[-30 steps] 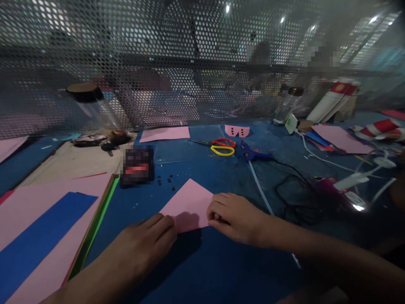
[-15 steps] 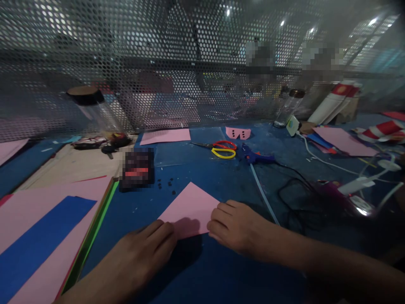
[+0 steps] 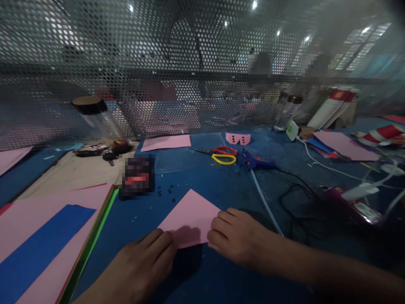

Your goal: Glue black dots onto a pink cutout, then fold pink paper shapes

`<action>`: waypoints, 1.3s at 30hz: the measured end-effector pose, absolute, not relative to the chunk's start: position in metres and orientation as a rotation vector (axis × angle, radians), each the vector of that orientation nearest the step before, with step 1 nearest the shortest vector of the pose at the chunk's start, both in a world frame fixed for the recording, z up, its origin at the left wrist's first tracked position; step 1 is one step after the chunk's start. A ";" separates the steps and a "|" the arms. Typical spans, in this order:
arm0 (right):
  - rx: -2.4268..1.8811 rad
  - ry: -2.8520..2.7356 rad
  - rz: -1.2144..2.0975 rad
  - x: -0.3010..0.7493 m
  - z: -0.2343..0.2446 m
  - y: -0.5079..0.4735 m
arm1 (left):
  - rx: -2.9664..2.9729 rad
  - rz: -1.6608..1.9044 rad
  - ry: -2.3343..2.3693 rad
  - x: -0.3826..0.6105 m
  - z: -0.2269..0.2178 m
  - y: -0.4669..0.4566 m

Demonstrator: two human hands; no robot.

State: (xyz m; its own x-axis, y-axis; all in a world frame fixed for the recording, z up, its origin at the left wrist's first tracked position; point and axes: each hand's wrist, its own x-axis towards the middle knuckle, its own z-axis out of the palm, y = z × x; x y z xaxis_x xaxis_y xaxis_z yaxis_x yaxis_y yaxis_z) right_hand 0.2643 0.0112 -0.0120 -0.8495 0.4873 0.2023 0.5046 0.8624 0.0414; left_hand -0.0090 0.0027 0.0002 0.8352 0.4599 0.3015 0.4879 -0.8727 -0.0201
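Note:
A folded pink paper [image 3: 190, 217] lies flat on the blue table [image 3: 215, 185] in front of me. My left hand [image 3: 144, 264] rests at its near left corner, fingers stretched out flat on the edge. My right hand [image 3: 237, 238] presses on the paper's right corner with its fingers curled down onto it. Both hands touch the paper; neither lifts it.
Stacked pink, blue and green sheets [image 3: 41, 236] lie at the left. Red and yellow scissors [image 3: 223, 155] and a blue glue gun [image 3: 257, 162] with a black cable [image 3: 294, 198] sit beyond. A perforated metal screen [image 3: 190, 63] walls the back. Jars, rolls and pink sheets stand at right.
The view has shifted slightly; both hands stay on the pink paper and have slid a little toward me along its near edge.

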 end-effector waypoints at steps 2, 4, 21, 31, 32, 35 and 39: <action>-0.760 -2.851 -0.146 0.264 -0.014 0.012 | -2.890 -0.464 -0.785 -0.008 -0.002 0.003; -0.754 -2.837 -0.141 0.265 -0.014 0.012 | -2.861 -0.481 -0.798 -0.008 -0.007 0.003; -0.727 -2.769 -0.247 0.272 -0.024 0.017 | -2.999 -0.606 -0.893 -0.015 -0.021 0.004; -0.817 -2.812 -0.115 0.276 -0.018 0.015 | -2.989 -0.689 -1.055 -0.015 -0.024 0.008; -0.829 -2.813 -0.099 0.276 -0.017 0.014 | -2.989 -0.687 -1.079 -0.014 -0.024 0.008; -0.847 -2.822 -0.075 0.277 -0.015 0.014 | -2.986 -0.692 -1.133 -0.013 -0.024 0.008; -0.870 -2.823 -0.043 0.278 -0.011 0.015 | -3.010 -0.709 -1.222 -0.014 -0.022 0.009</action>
